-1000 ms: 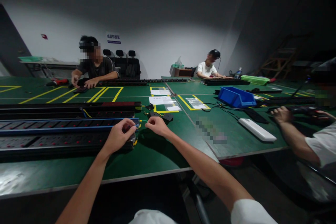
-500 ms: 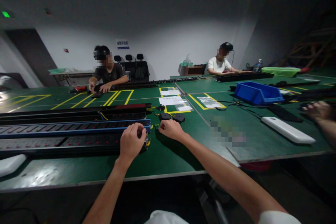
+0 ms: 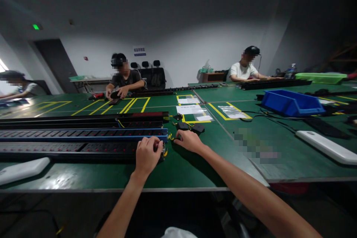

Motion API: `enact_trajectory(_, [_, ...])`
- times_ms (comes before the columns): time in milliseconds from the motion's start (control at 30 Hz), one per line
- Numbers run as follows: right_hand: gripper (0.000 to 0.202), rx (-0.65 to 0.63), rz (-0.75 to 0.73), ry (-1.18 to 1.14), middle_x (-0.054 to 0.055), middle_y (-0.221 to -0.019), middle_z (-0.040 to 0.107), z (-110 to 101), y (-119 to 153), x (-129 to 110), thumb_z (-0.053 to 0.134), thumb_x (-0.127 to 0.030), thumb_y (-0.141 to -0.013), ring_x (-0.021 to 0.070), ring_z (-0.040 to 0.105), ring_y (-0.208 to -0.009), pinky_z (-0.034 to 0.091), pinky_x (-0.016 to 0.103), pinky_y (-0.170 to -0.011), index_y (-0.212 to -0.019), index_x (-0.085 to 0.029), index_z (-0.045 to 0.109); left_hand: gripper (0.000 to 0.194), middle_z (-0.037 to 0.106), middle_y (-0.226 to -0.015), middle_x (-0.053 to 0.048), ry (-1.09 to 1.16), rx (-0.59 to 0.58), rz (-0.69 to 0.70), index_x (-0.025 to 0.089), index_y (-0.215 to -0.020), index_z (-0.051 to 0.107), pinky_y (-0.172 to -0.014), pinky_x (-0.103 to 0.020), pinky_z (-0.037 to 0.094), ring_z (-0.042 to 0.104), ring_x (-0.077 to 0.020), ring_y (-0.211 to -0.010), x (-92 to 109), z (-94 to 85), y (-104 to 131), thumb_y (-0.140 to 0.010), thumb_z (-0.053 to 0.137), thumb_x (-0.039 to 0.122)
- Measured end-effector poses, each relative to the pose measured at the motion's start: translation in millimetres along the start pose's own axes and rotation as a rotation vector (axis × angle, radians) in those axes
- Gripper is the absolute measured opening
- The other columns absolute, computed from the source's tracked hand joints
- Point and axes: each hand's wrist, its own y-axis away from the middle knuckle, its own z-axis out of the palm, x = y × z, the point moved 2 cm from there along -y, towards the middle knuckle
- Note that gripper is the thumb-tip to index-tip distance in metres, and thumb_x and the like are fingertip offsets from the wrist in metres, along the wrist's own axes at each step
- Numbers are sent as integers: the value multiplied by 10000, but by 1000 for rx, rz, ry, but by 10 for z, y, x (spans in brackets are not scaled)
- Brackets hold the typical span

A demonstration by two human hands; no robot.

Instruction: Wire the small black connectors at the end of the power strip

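My left hand point(image 3: 147, 155) is closed round the right end of the nearest black power strip point(image 3: 108, 150), which has a row of dark sockets with red marks. A yellow wire shows at that end, beside the fingers. Just to the right, my right hand point(image 3: 189, 141) pinches a short yellow-green wire point(image 3: 171, 137); its tip is partly hidden by the fingers. Behind the near strip lies a blue-edged power strip point(image 3: 83, 134). Two small black end pieces point(image 3: 197, 129) with yellow wires sit just beyond my right hand.
A white case point(image 3: 25, 170) lies at the left, and a white device point(image 3: 325, 145) at the right. Behind that stands a blue bin point(image 3: 291, 102) among black cables. Papers point(image 3: 189, 109) lie inside yellow tape marks. Co-workers sit at the far side and far left.
The view has turned to the left, so the scene shifts right and another person appears at the far left. Both my hands stay at the same end of the strip.
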Motion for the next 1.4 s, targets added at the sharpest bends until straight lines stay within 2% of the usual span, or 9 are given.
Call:
enact_trajectory(367, [219, -32, -39, 19, 44, -944, 719, -29, 29, -60, 596, -412, -923, 195, 661, -856, 325, 255, -622, -1039, -238, 661, 74, 676, -864, -46, -29, -30, -4, 224, -862, 584, -809, -378, 411, 599, -238, -884, 10, 1, 22, -913, 531, 209])
enact_trajectory(533, [231, -29, -56, 26, 47, -966, 721, -4, 8, -40, 582, -427, -926, 207, 663, -882, 335, 257, -642, -1040, -244, 664, 59, 675, -884, -48, -38, -61, 9, 220, -877, 589, -820, -394, 407, 589, -247, -902, 21, -2, 31, -906, 537, 215])
enact_trajectory(867, [227, -45, -66, 37, 46, -956, 720, -9, 24, -43, 569, -406, -937, 205, 666, -876, 329, 256, -632, -1073, -244, 651, 46, 675, -892, -50, -34, -45, -15, 221, -902, 595, -835, -393, 412, 598, -241, -890, 10, 13, 43, -902, 550, 232])
enact_trajectory(1100, [236, -51, -83, 48, 50, -948, 720, -39, 40, -61, 552, -394, -945, 202, 665, -860, 343, 253, -652, -1100, -240, 641, 60, 670, -879, -57, -66, -78, 42, 223, -884, 591, -820, -392, 416, 594, -245, -880, 37, 16, 57, -908, 536, 226])
enact_trajectory(1400, [237, -49, -101, 59, 46, -945, 724, -17, 28, -45, 538, -376, -946, 209, 671, -859, 350, 254, -654, -1115, -239, 631, 51, 661, -856, -46, 7, -32, 5, 222, -868, 586, -820, -382, 423, 602, -234, -862, -3, 15, 45, -899, 546, 226])
